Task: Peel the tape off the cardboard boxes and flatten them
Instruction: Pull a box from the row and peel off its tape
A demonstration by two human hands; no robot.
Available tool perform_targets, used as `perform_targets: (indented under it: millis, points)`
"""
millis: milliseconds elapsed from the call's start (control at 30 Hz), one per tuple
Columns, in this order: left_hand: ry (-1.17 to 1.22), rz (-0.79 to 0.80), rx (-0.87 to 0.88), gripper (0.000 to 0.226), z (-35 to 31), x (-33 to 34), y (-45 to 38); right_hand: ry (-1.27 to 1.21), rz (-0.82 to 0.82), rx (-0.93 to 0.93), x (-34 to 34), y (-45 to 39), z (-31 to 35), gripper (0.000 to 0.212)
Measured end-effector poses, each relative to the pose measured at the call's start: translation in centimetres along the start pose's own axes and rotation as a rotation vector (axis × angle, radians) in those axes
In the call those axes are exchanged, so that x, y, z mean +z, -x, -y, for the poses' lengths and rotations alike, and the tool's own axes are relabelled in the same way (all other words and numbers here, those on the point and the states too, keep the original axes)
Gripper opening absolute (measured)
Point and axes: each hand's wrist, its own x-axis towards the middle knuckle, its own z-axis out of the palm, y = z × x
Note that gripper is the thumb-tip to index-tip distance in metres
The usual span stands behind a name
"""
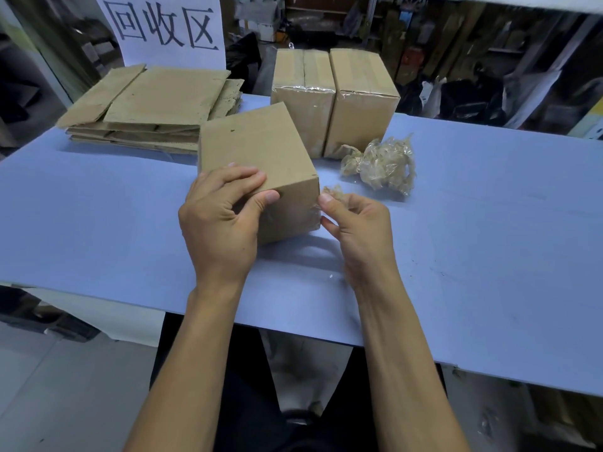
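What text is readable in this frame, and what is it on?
"回收区": large black handwritten characters on the white paper sign standing behind the stack of flattened cardboard.
Cardboard boxes: no print visible on any face.
Background shelves: any labels there are too blurred to read.

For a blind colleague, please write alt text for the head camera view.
A person's left hand grips a cardboard box on a blue table while the right hand pinches tape at its corner. Behind lie a wad of peeled tape, two taped boxes and flattened cardboard.
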Motion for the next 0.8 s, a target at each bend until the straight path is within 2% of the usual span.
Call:
perform_targets:
  millis: [167,333,433,500,533,600,700,800]
  points:
    - [0.01,-0.005,-0.01,0.023,-0.1,-0.3,-0.2,0.055,0.026,-0.024,-0.1,-0.1,0.3,0.033]
    - [0.007,0.0,-0.016,0.024,-0.3,-0.6,-0.5,0.041,0.036,-0.056,-0.4,-0.2,0.4,0.032]
    - [-0.007,-0.014,-0.026,0.024,-0.1,-0.6,-0.6,-0.137,0.1,-0.013,-0.3,0.1,-0.1,0.013]
    - [-0.022,-0.019,-0.019,0.024,0.1,-0.3,-0.4,-0.277,0.146,0.089,-0.2,0.2,-0.6,0.016]
    - [-0.038,-0.02,-0.005,0.024,0.1,-0.2,-0.2,-0.239,0.151,0.091,0.1,0.3,-0.8,0.019]
    - [-0.069,-0.027,0.025,0.022,0.0,0.3,0.1,-0.112,0.083,0.047,1.1,0.4,-1.7,0.022]
    - [-0.085,-0.043,0.035,0.02,0.0,0.6,0.3,-0.08,-0.07,-0.006,1.9,0.6,-2.3,0.013]
    - [-0.096,-0.048,0.05,0.018,-0.1,0.8,0.5,-0.081,-0.057,-0.015,1.7,0.4,-2.2,0.008]
